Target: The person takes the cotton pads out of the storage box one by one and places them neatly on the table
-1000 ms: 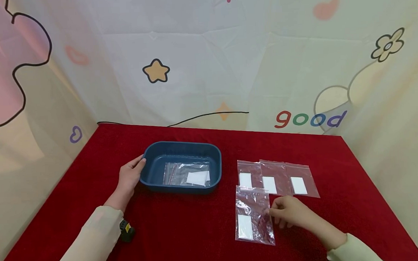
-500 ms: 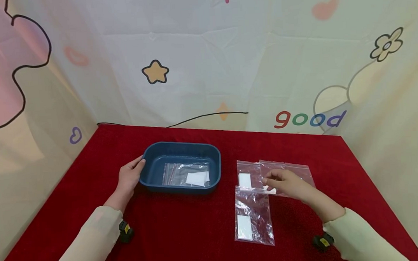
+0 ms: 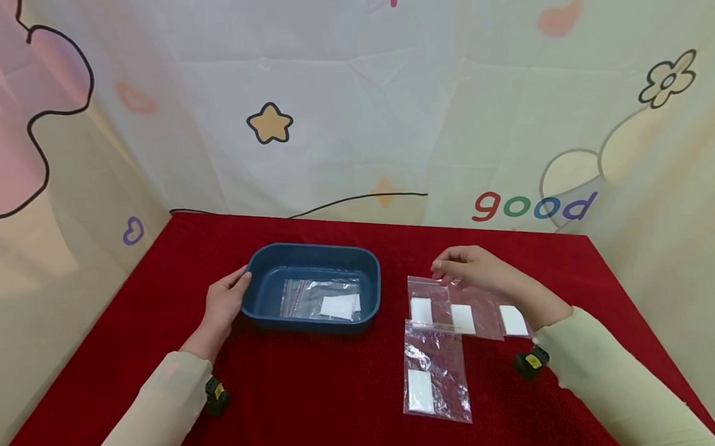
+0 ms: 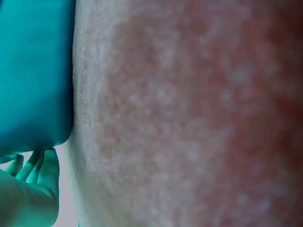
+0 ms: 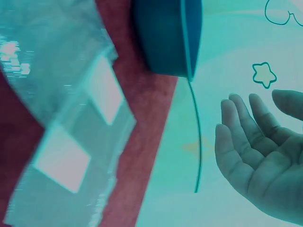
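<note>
My left hand (image 3: 224, 300) grips the left end of a blue plastic basin (image 3: 312, 327), thumb at the rim and fingers along the outer wall. Inside the basin lie clear zip bags (image 3: 307, 297) with white cards (image 3: 340, 306). My right hand (image 3: 476, 268) hovers over the top edge of a row of zip bags on the right, fingers loosely bent. The right wrist view shows that hand (image 5: 265, 151) with nothing in its palm. A nearer zip bag (image 3: 438, 366) lies below the row, overlapping it and holding a white card (image 3: 421, 392).
A red cloth (image 3: 317, 398) covers the table. Behind and beside it hangs a pale printed curtain (image 3: 341, 117). The far-right zip bag with its white card (image 3: 513, 320) is partly covered by my right forearm.
My right hand has left the nearer zip bag and moved up and away, over the back edge of the row. My left hand and the basin have stayed in place.
</note>
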`<state>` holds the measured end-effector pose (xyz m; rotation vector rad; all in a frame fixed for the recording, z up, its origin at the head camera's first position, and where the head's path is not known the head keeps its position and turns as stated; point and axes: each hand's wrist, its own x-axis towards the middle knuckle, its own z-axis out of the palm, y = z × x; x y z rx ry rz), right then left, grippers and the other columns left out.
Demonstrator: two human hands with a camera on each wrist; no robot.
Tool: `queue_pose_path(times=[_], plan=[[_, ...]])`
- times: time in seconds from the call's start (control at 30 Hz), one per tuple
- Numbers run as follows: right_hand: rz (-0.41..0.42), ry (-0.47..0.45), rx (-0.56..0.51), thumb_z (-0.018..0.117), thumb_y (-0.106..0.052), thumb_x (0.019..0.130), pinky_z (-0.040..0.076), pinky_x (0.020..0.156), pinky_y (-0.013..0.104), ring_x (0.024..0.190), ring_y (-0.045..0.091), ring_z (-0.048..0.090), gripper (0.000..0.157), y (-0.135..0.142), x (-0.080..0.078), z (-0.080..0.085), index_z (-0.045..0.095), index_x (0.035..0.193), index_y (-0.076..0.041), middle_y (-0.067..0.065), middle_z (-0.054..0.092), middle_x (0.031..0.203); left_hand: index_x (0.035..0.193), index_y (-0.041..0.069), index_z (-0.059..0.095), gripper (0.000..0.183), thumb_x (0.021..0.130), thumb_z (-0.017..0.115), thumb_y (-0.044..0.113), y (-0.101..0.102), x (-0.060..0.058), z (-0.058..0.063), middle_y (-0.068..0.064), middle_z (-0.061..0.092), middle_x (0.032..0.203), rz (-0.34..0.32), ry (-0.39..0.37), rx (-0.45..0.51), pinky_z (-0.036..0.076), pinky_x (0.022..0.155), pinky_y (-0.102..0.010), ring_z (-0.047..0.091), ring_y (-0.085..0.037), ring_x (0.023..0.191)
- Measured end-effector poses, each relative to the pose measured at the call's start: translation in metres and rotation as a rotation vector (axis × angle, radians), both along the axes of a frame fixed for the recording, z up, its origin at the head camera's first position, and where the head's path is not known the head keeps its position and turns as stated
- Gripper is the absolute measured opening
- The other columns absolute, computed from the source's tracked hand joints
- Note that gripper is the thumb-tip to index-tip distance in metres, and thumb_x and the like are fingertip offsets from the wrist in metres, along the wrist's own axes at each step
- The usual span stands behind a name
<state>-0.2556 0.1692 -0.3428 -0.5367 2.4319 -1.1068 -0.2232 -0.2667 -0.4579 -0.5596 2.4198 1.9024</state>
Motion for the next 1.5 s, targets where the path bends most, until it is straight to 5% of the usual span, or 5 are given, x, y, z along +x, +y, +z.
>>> queue_pose_path(times=[0.13,0.57,1.13,1.5], plan=[[0.03,-0.021,0.022,0.056,-0.027,0.106,0.059,0.085,0.028,0.095,0.013,0.069,0.035,-0.012,-0.012,0.013,0.065,0.122,0.002,0.017,0.072,0.113,0.156,0.006,0.04,0.051,0.11,0.046,0.025,0.001,-0.001,0.001,-0.017,0.037,0.165,0.011,-0.003,0.004,0.037,0.123,-0.049,0.036,-0.035,0.152],[0.124,-0.056,0.083,0.055,-0.027,0.105,0.057,0.102,0.046,0.111,0.031,0.07,0.041,-0.055,-0.048,0.035,0.059,0.133,0.002,0.025,0.066,0.13,0.157,0.006,0.039,0.051,0.11,0.046,0.024,0.002,0.002,0.002,-0.018,0.036,0.165,0.0,-0.004,-0.009,0.038,0.122,-0.048,0.037,-0.035,0.152],[0.13,-0.103,0.087,0.061,-0.027,0.101,0.056,0.105,0.045,0.119,0.032,0.068,0.043,-0.106,-0.074,0.036,0.059,0.138,-0.004,0.021,0.066,0.135,0.157,0.006,0.038,0.051,0.11,0.045,0.026,0.001,0.001,0.003,-0.018,0.036,0.165,-0.007,-0.002,-0.006,0.038,0.122,-0.047,0.039,-0.034,0.15],[0.109,-0.233,0.098,0.063,-0.03,0.101,0.052,0.11,0.045,0.127,0.036,0.065,0.048,-0.143,-0.084,0.022,0.058,0.141,-0.005,0.02,0.066,0.138,0.157,0.006,0.039,0.051,0.11,0.045,0.025,0.0,0.001,0.002,-0.017,0.037,0.165,-0.006,0.01,-0.004,0.039,0.121,-0.047,0.04,-0.034,0.15]])
